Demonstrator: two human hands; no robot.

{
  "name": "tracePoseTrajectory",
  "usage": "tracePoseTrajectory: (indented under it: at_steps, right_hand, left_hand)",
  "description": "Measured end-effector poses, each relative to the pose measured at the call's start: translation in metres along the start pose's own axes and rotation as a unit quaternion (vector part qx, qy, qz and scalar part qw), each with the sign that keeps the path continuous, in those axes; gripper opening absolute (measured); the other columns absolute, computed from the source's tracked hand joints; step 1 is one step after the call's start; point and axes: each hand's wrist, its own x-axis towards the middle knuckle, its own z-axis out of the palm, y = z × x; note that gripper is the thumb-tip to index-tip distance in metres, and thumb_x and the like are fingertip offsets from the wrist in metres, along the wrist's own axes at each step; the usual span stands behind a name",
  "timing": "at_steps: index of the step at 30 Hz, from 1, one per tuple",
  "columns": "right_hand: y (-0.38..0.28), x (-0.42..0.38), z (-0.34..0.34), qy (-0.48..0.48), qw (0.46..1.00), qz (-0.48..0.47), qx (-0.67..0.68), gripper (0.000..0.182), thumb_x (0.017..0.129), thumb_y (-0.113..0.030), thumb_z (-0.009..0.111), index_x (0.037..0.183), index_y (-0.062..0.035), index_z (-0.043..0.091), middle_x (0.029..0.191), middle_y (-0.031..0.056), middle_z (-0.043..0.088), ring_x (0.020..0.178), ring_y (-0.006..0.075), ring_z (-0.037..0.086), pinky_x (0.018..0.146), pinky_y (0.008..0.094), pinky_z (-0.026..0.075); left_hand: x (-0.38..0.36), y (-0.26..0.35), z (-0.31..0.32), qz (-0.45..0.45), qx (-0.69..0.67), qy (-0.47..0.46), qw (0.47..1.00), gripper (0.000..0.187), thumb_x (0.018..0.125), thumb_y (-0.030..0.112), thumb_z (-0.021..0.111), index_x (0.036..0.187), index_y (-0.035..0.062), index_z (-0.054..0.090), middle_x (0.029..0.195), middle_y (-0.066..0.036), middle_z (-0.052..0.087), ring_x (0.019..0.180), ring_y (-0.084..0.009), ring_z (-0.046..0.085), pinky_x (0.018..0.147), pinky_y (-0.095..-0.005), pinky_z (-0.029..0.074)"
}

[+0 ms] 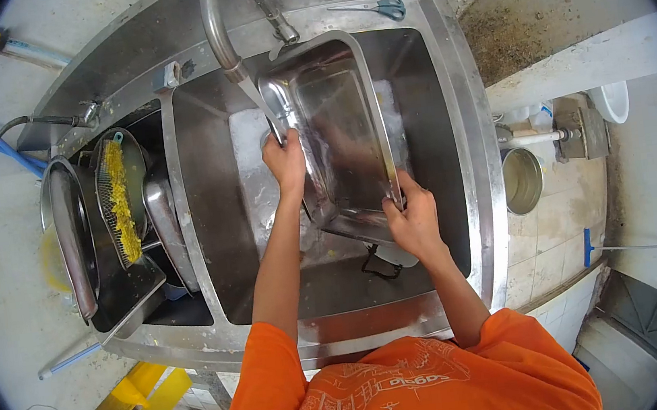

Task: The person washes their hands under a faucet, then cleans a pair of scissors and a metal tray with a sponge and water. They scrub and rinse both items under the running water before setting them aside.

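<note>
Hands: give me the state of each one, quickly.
Left hand: fingers closed on the left rim of the steel tray, under the tap.
Right hand: fingers gripping the tray's near right edge.

One head camera looks steeply down (fisheye, close) over the sink [468,148].

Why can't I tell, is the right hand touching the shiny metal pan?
Touching. The head view shows the right hand gripping the metal pan at its near rim, fingers curled over the edge.
</note>
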Motion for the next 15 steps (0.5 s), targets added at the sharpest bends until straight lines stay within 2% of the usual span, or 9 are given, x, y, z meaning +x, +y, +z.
tracePoseTrajectory:
  at_steps: [2, 6, 8, 9, 12, 14, 15]
  right_hand:
    - [-0.001, 0.0, 0.0, -0.001, 1.0, 0.008, 0.004, 0.042, 0.071, -0.004, 0.057, 0.112, 0.0027, 0.053, 0.092, 0.0248, 0.061, 0.083, 0.0425, 0.059, 0.074, 0.0459, 0.046]
    - [-0.002, -0.001, 0.004, 0.022, 0.999, -0.036, -0.021, 0.042, 0.071, -0.004, 0.057, 0.113, 0.0027, 0.053, 0.092, 0.0245, 0.06, 0.083, 0.0423, 0.059, 0.073, 0.0464, 0.046]
    - [0.001, -0.001, 0.006, 0.036, 0.997, -0.059, -0.041, 0.043, 0.071, -0.004, 0.057, 0.113, 0.0025, 0.052, 0.093, 0.0244, 0.06, 0.083, 0.0423, 0.059, 0.073, 0.0464, 0.046]
    - [0.002, -0.001, 0.006, 0.027, 0.998, -0.046, -0.024, 0.044, 0.071, -0.004, 0.058, 0.114, 0.0025, 0.052, 0.093, 0.0243, 0.06, 0.083, 0.0424, 0.059, 0.073, 0.0465, 0.046]
    - [0.002, 0.0, 0.007, 0.018, 0.999, -0.038, -0.009, 0.045, 0.07, -0.004, 0.059, 0.114, 0.0026, 0.052, 0.093, 0.0242, 0.06, 0.084, 0.0424, 0.059, 0.074, 0.0464, 0.046]
    - [0.001, -0.001, 0.006, 0.019, 0.999, -0.041, -0.015, 0.045, 0.07, -0.004, 0.059, 0.114, 0.0029, 0.052, 0.093, 0.0242, 0.06, 0.084, 0.0423, 0.059, 0.075, 0.0463, 0.046]
    - [0.0, -0.002, 0.007, 0.027, 0.998, -0.05, -0.026, 0.045, 0.07, -0.003, 0.06, 0.114, 0.0031, 0.052, 0.093, 0.0243, 0.06, 0.084, 0.0423, 0.059, 0.075, 0.0462, 0.046]
  left_hand:
    - [-0.002, 0.001, 0.0, 0.003, 0.014, -0.003, 1.0, 0.027, 0.082, 0.02, 0.061, 0.085, -0.0062, 0.062, 0.068, -0.006, 0.06, 0.064, -0.0117, 0.047, 0.061, -0.0303, 0.04]
    - [-0.002, 0.001, 0.004, -0.016, -0.037, 0.014, 0.999, 0.027, 0.081, 0.021, 0.06, 0.078, -0.0057, 0.06, 0.065, -0.004, 0.058, 0.063, -0.0109, 0.046, 0.06, -0.0313, 0.04]
    - [0.0, 0.0, 0.005, -0.01, -0.045, 0.03, 0.999, 0.028, 0.078, 0.022, 0.061, 0.076, -0.0057, 0.06, 0.065, -0.015, 0.061, 0.061, -0.0221, 0.057, 0.063, -0.0384, 0.044]
    - [0.0, -0.001, 0.004, -0.01, -0.044, 0.03, 0.999, 0.028, 0.078, 0.022, 0.061, 0.076, -0.0057, 0.06, 0.065, -0.015, 0.061, 0.061, -0.0221, 0.057, 0.063, -0.0384, 0.044]
    - [-0.002, 0.006, -0.001, -0.029, -0.019, 0.018, 0.999, 0.031, 0.079, 0.025, 0.063, 0.075, -0.0058, 0.06, 0.064, -0.014, 0.061, 0.06, -0.0216, 0.056, 0.062, -0.0379, 0.044]
    - [-0.005, 0.013, 0.0, -0.06, -0.031, 0.02, 0.998, 0.029, 0.079, 0.023, 0.062, 0.076, -0.0054, 0.06, 0.062, -0.003, 0.053, 0.061, -0.0105, 0.044, 0.058, -0.0308, 0.039]
    - [-0.004, 0.011, 0.001, -0.06, -0.032, 0.02, 0.997, 0.029, 0.079, 0.023, 0.062, 0.076, -0.0054, 0.06, 0.062, -0.003, 0.053, 0.061, -0.0105, 0.044, 0.058, -0.0308, 0.039]
